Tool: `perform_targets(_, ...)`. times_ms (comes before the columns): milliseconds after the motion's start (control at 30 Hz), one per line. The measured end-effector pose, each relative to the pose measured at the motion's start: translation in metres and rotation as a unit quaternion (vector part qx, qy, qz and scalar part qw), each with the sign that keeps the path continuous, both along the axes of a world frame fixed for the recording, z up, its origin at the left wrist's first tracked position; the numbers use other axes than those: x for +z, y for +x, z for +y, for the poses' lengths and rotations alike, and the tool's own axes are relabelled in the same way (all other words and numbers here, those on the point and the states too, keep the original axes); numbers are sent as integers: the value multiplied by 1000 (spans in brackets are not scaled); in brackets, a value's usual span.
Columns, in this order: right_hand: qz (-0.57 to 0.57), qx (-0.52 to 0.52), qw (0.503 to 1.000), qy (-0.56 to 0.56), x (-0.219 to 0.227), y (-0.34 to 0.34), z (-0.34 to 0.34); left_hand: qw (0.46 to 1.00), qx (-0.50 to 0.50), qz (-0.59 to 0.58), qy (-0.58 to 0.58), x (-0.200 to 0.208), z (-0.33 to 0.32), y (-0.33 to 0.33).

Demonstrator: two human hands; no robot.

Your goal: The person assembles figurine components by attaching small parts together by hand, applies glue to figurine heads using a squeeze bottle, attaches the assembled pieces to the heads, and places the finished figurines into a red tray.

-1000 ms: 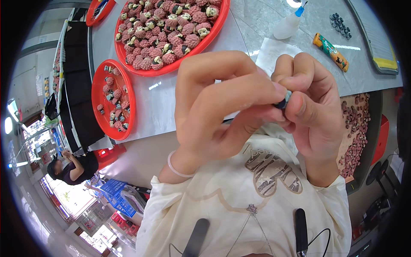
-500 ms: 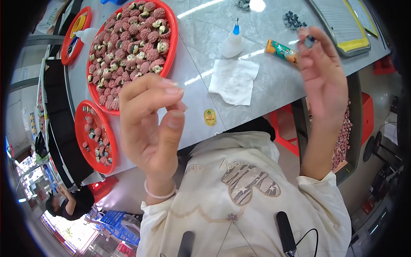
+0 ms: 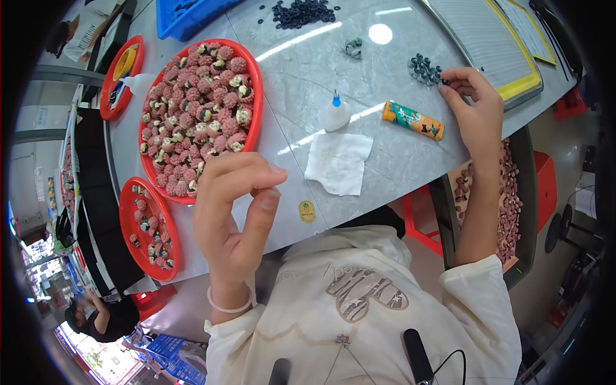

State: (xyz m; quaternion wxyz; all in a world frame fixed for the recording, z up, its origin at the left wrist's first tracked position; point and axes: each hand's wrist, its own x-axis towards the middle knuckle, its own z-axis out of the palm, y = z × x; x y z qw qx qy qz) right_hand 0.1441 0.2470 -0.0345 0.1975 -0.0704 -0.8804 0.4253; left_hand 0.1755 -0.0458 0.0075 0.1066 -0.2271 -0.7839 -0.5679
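Lying just beside right hand (image 3: pixel 478 108): dark pieces (image 3: pixel 422 69)

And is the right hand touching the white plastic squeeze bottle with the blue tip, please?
No, the right hand is at the cluster of small grey-blue pieces, apart from the bottle.

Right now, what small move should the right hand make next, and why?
I'd probably loosen the fingers of the right hand and set down the small dark piece: they appear to pinch it beside the dark grey cluster.
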Motion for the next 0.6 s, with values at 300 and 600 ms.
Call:
perform_targets(300,41,-42,998,38,23,-1,-9,989,-65,54,-125,43,-16,-70)
perform_targets(600,78,179,973,121,15,-44,-68,910,-183,81,-363,22,38,-171)
